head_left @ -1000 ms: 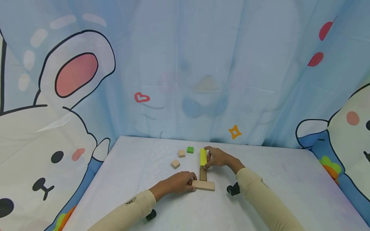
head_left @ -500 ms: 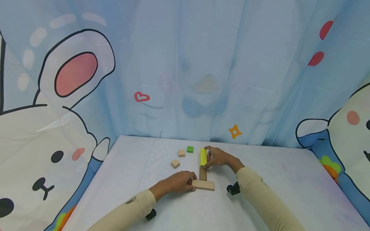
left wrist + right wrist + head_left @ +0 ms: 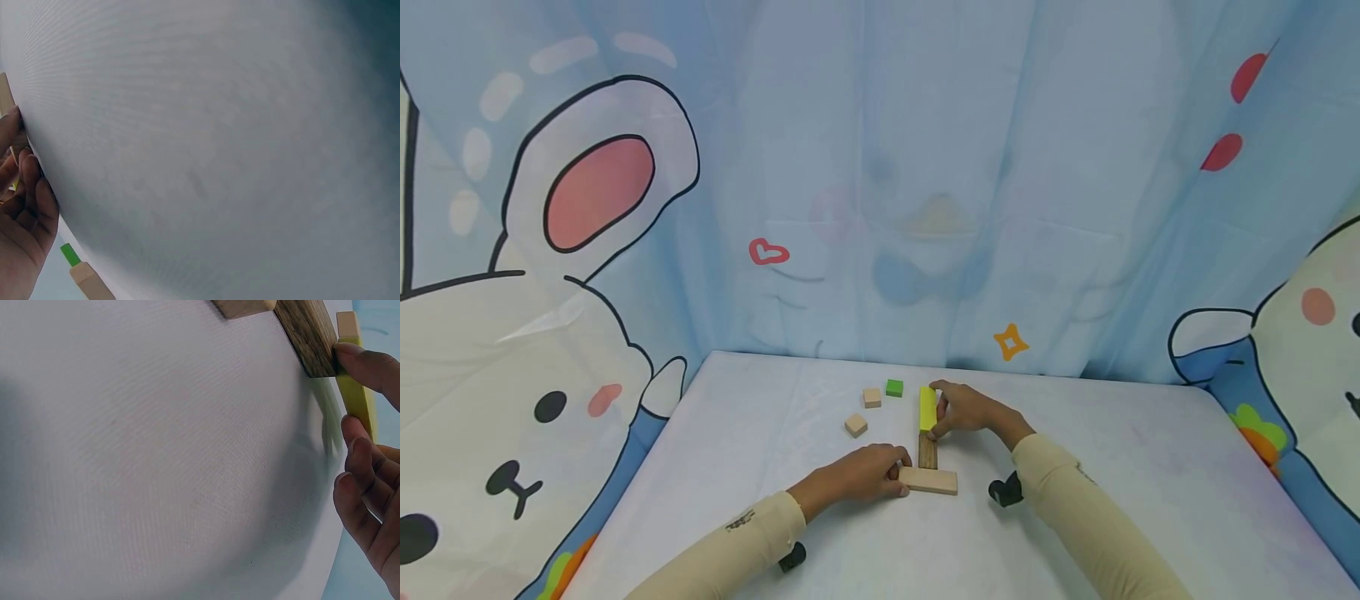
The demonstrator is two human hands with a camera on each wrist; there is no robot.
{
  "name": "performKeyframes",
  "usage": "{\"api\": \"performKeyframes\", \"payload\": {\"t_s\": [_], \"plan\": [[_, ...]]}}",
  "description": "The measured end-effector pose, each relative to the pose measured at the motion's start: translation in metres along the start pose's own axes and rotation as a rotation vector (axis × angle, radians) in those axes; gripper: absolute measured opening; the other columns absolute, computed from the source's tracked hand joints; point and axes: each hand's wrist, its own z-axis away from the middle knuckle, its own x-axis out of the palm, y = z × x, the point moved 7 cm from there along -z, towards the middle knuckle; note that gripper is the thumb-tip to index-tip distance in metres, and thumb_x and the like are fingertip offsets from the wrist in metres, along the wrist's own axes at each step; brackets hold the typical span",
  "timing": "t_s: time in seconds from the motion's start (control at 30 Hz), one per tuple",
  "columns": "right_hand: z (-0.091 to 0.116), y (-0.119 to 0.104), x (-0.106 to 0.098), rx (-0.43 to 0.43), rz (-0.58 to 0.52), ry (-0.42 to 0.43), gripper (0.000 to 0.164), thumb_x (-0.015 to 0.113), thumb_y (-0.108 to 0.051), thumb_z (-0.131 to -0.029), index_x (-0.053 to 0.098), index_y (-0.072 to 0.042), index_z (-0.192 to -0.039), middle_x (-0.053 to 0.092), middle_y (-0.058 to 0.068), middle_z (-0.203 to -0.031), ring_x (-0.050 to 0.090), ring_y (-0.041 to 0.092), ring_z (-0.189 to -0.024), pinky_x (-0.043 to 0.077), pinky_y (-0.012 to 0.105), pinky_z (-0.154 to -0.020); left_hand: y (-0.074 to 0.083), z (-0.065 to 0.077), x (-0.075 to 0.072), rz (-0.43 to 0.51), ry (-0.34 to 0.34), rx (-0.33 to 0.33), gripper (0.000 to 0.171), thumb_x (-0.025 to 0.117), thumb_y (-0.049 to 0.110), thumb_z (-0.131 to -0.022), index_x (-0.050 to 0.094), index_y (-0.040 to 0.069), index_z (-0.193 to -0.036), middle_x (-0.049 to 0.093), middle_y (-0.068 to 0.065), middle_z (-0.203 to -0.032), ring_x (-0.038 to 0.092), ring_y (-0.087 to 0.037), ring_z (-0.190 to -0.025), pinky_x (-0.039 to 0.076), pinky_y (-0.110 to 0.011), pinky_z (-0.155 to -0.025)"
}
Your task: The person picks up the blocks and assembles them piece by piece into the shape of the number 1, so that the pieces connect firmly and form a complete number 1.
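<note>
My right hand (image 3: 966, 408) pinches a long yellow block (image 3: 927, 408) between thumb and fingers; in the right wrist view the yellow block (image 3: 354, 390) stands at the far end of a dark brown wooden block (image 3: 309, 337). That brown block (image 3: 927, 452) runs toward a pale wooden plank (image 3: 931, 481) lying crosswise nearer to me, so the pieces line up like an upside-down T. The plank's left end is between the thumb and fingers of my left hand (image 3: 865, 473). In the left wrist view, the left hand (image 3: 25, 212) sits at the left edge and hides much of the plank.
Left of the yellow block lie a green block (image 3: 894, 388) and two small pale wooden blocks, one farther back (image 3: 872, 398) and one nearer (image 3: 856, 426). They rest on a white-covered table (image 3: 737, 433), with a blue cartoon curtain (image 3: 850, 167) hanging behind its far edge.
</note>
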Motion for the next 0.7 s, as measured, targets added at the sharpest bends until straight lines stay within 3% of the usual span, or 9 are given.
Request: {"api": "performKeyframes", "payload": {"t_s": [0.7], "plan": [[-0.0053, 0.0076, 0.0016, -0.025, 0.012, -0.027, 0.099, 0.09, -0.03, -0.074, 0.036, 0.006, -0.148, 0.063, 0.0, -0.083, 0.055, 0.014, -0.074, 0.045, 0.03, -0.069, -0.0011, -0.0012, 0.0003, -0.015, -0.004, -0.004, 0.034, 0.072, 0.03, -0.094, 0.063, 0.014, -0.123, 0.057, 0.012, -0.087, 0.051, 0.001, -0.077, 0.045, -0.017, -0.072]]}}
